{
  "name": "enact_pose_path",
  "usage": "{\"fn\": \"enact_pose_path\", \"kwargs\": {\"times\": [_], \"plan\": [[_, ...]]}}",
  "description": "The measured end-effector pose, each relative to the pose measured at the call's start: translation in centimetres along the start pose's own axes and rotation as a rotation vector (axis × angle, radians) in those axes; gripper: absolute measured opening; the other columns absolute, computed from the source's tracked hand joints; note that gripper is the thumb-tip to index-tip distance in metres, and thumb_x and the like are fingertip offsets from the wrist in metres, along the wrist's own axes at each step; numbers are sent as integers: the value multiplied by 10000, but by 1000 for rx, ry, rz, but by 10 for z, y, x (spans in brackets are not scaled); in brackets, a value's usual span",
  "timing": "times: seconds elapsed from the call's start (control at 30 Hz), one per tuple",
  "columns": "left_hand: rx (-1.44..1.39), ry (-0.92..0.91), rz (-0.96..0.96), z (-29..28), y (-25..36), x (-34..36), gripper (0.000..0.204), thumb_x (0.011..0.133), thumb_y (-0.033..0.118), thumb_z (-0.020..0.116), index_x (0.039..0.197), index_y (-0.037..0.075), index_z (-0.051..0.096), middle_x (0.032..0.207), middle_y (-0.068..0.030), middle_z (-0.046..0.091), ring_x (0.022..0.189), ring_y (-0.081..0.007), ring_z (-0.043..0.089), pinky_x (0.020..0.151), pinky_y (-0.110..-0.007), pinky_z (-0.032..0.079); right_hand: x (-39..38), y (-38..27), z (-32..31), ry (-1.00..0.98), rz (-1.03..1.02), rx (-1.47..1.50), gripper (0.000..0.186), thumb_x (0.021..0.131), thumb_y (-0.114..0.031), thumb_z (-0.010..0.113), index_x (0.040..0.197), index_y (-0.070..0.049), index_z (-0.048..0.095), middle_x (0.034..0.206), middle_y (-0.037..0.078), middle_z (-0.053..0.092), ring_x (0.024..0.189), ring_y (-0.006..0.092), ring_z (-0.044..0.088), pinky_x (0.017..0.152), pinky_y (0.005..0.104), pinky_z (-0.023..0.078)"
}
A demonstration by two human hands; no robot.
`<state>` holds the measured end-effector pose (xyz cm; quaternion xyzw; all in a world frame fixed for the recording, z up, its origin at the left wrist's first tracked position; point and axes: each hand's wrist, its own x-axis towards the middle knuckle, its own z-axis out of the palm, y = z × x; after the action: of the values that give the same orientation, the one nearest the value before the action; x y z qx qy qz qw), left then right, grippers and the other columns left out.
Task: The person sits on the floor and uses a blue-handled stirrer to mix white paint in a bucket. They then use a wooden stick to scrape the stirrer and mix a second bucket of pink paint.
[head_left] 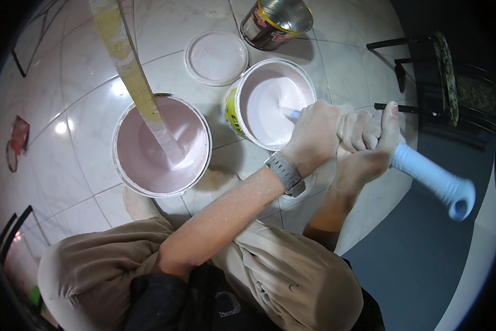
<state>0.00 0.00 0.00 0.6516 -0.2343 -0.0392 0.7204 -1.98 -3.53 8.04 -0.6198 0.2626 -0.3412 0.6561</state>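
Observation:
My left hand (314, 135), with a grey watch on its wrist, is wrapped round a light-blue handled tool (432, 179). My right hand (369, 138) grips the same handle further toward its hollow end. Both hands are coated in pale powder or paint. The tool's lower end dips into white-pink paint in a white bucket (245, 132) with a yellow-green label; its head is mostly hidden. To the left, a larger bucket (115, 154) of pinkish paint has a flat wooden stick (129, 69) leaning in it, touched by neither hand.
A round paint-smeared lid (216, 58) lies behind the buckets. Past it sits a dark tin can (259, 30) with a yellow rim. A chair (449, 80) stands at the right. A red object (20, 135) lies on the tiled floor (82, 171) at far left.

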Motion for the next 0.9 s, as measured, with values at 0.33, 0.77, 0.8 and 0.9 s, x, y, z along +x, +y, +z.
{"fn": "enact_pose_path", "kwargs": {"times": [0.33, 0.77, 0.8, 0.9], "plan": [[223, 13, 172, 1, 16, 9, 148, 746, 131, 624, 867, 53, 660, 727, -165, 640, 696, -367, 629, 616, -395, 505, 8, -17, -17, -297, -267, 299, 487, 1025, -235, 345, 549, -197, 249, 475, -51, 210, 375, 97, 214, 402, 224, 239], [210, -71, 70, -16, -14, -13, 145, 710, 97, 567, 706, -47, 580, 690, -257, 567, 709, -432, 590, 670, -480, 490, 6, 28, -9, -256, 21, 224, 459, 1034, -320, 409, 616, -153, 322, 501, -41, 260, 424, 82, 235, 424, 247, 253], [310, -125, 56, -26, -16, -14, 190, 714, 118, 591, 800, -51, 582, 783, -257, 578, 793, -420, 590, 726, -468, 486, 7, 36, -10, -292, 61, 247, 457, 1034, -325, 408, 622, -144, 329, 514, -26, 285, 444, 97, 271, 449, 264, 283], [487, -303, 33, -55, -4, -11, 394, 729, 167, 643, 1043, -57, 568, 1006, -251, 601, 1002, -381, 583, 868, -431, 471, 19, 65, -24, -388, 81, 252, 473, 1036, -346, 392, 619, -131, 336, 519, -3, 322, 458, 120, 315, 475, 288, 311]]}}
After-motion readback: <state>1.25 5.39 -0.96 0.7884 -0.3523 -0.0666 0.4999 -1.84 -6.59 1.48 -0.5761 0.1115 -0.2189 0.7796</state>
